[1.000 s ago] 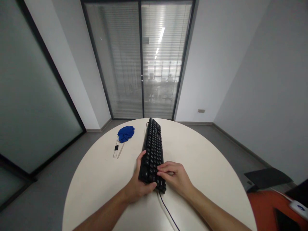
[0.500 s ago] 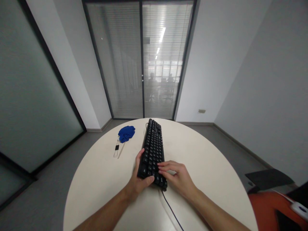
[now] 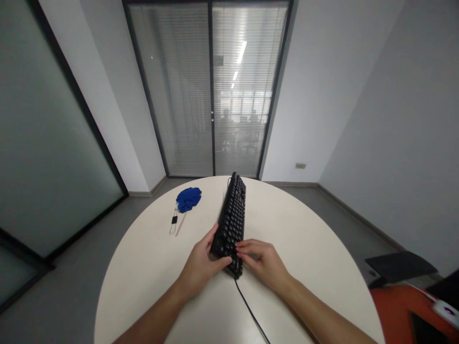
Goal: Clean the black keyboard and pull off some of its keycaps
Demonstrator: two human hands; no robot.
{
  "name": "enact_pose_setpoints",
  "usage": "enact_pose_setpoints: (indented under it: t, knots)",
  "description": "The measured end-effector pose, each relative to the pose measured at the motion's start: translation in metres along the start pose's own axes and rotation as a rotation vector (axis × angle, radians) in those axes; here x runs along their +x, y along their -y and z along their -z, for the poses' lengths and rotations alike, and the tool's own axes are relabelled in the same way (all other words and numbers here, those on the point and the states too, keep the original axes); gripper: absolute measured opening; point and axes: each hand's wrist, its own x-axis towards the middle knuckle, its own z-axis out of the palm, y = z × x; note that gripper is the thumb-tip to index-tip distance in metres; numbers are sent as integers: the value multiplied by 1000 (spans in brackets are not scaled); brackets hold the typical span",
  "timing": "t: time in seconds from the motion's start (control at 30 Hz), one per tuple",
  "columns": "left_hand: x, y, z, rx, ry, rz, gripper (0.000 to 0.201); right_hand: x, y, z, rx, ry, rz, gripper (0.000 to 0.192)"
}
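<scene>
Hands clasp keyboard's near end, fingers curled.

Your keyboard looks like matt black plastic, its cable smooth and dark. The counter you work on has a smooth, pale, faintly satin top. The blue cloth lies crumpled and soft, beside a thin strap with a black clip.

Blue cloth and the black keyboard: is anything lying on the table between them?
No. In the head view, the stretch of white table between the blue cloth and the keyboard is bare. The small clip and strap lie below the cloth, not between.
</scene>
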Motion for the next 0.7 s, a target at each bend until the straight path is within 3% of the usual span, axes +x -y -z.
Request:
enact_pose_setpoints:
  t: [0.3,0.5,0.7]
  knots:
    - [11,12,16,-24,-23,81,70,2,1,-5,-110,2,18,15]
    - [17,16,27,67,44,166,68,5,0,3,-240,150,206,25]
    - [21,10,34,110,143,64,66,9,3,-5,-165,89,92,16]
